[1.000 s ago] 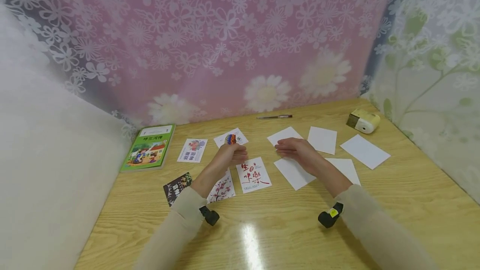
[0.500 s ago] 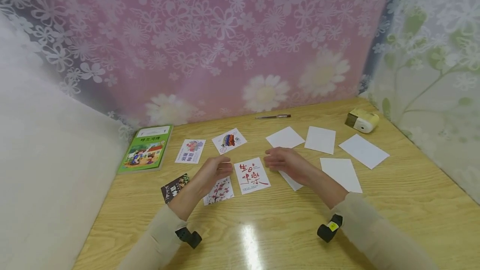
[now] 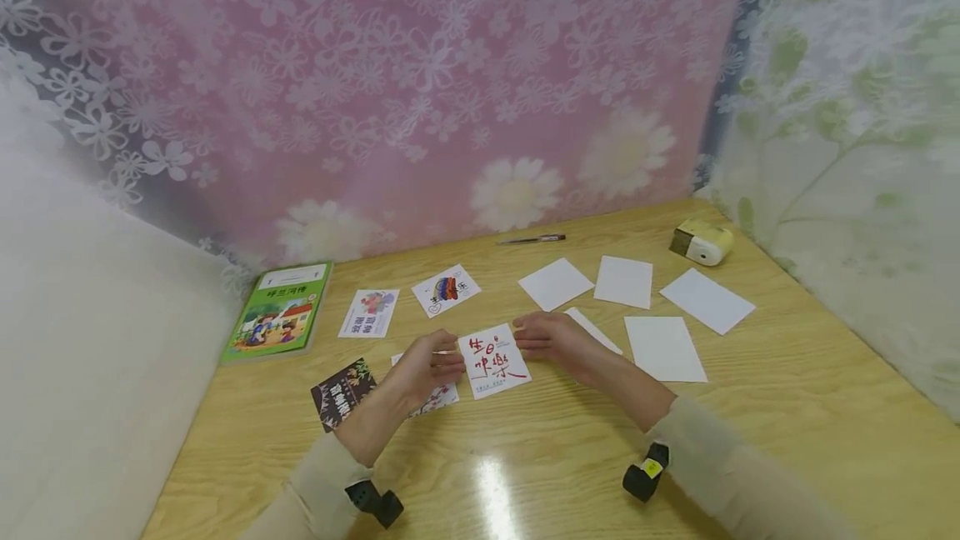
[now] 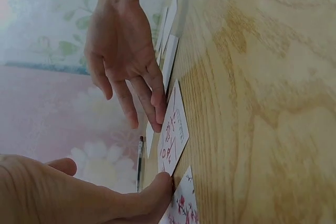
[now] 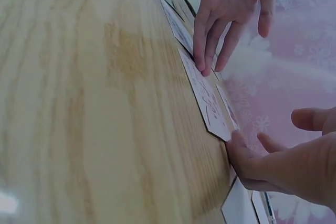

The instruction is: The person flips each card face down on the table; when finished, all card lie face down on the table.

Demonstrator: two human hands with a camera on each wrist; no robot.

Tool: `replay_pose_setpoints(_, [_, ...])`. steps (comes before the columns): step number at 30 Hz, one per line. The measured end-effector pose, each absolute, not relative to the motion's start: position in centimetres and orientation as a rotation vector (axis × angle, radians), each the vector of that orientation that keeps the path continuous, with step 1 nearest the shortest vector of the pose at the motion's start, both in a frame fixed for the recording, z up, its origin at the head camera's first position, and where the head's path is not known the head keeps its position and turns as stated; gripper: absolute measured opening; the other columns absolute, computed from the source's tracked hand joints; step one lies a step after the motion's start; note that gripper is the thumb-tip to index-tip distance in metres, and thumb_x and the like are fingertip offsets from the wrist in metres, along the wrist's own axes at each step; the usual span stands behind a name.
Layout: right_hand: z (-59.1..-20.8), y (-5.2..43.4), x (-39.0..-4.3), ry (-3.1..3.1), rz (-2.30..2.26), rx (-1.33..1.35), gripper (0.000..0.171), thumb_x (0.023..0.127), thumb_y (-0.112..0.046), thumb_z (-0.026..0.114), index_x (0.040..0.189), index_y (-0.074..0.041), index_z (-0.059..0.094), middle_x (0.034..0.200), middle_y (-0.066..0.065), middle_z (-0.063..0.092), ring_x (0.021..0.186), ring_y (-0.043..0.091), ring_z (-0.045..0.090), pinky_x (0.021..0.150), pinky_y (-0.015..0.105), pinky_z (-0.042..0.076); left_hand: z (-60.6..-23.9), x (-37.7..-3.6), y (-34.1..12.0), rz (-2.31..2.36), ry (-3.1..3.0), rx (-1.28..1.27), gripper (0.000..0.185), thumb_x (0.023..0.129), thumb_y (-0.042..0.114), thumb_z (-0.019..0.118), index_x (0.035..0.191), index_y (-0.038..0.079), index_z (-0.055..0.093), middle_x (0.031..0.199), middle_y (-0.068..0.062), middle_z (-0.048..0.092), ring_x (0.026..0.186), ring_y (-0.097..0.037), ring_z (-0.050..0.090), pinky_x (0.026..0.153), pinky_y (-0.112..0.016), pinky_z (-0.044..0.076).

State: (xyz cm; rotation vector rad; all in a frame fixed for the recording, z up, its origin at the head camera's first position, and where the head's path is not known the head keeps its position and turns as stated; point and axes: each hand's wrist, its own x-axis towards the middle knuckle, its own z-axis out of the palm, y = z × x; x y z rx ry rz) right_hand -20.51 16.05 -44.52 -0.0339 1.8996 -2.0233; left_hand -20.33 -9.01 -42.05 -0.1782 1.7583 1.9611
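Note:
A white card with red handwritten characters [image 3: 493, 361] lies on the wooden table [image 3: 570, 473] between my hands. My left hand [image 3: 433, 361] touches its left edge with nearly straight fingertips [image 5: 202, 65]. My right hand [image 3: 546, 338] touches the opposite edge with extended fingers [image 4: 157, 121]. In the wrist views the card [image 4: 173, 129] [image 5: 207, 95] sits slightly raised off the table between the fingertips. A cherry-blossom card [image 3: 441, 397] lies partly under my left hand.
A green book [image 3: 277, 311], two picture cards [image 3: 369, 312] [image 3: 446, 290] and a black card [image 3: 341, 390] lie to the left. Several blank white cards [image 3: 663, 348] lie to the right. A pen [image 3: 532, 239] and a cream pencil sharpener [image 3: 701, 242] sit near the floral curtain.
My left hand drew back from the far picture card to the red-lettered card's left edge. My right hand moved left off the blank cards to its right edge.

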Motion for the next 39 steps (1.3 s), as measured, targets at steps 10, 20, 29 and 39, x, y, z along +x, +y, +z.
replay_pose_setpoints(10, [-44.7,14.8,-20.0,1.986,-2.202,0.188,0.046,0.101,0.004,0.057,0.145,0.013,0.047,0.141,0.033,0.056,0.113,0.023,0.065,0.095,0.03,0.057,-42.5,-20.4,-8.4,2.113,1.701,-0.163,0.028,0.104,0.011,0.047,0.12,-0.012,0.052,0.116,-0.025,0.054,0.102,-0.029,0.061,0.113,-0.05,0.048])
replay_pose_setpoints(20, [-44.2,13.2,-19.9,2.105,-2.229,0.244,0.032,0.096,0.009,0.058,0.127,0.012,0.062,0.119,0.018,0.064,0.107,0.022,0.061,0.09,0.028,0.056,-42.4,-20.3,-8.3,2.167,1.81,-0.076,0.039,0.102,-0.002,0.049,0.139,-0.014,0.05,0.137,-0.023,0.052,0.114,-0.026,0.059,0.118,-0.046,0.043])
replay_pose_setpoints(29, [-43.6,12.9,-19.6,2.202,-2.208,0.211,0.018,0.093,0.004,0.065,0.11,0.008,0.07,0.112,0.016,0.069,0.11,0.028,0.059,0.105,0.046,0.044,-42.6,-20.4,-8.6,2.176,1.859,-0.082,0.023,0.103,0.001,0.056,0.122,-0.01,0.062,0.124,-0.015,0.059,0.111,-0.024,0.062,0.114,-0.042,0.048])
replay_pose_setpoints(39, [-43.8,13.1,-19.5,2.236,-2.166,0.183,0.014,0.097,0.0,0.064,0.109,0.005,0.071,0.12,0.014,0.064,0.118,0.031,0.058,0.116,0.057,0.04,-43.1,-20.5,-9.1,2.171,1.798,-0.069,0.026,0.104,-0.001,0.053,0.124,-0.015,0.063,0.107,-0.011,0.067,0.1,-0.02,0.067,0.109,-0.044,0.052])
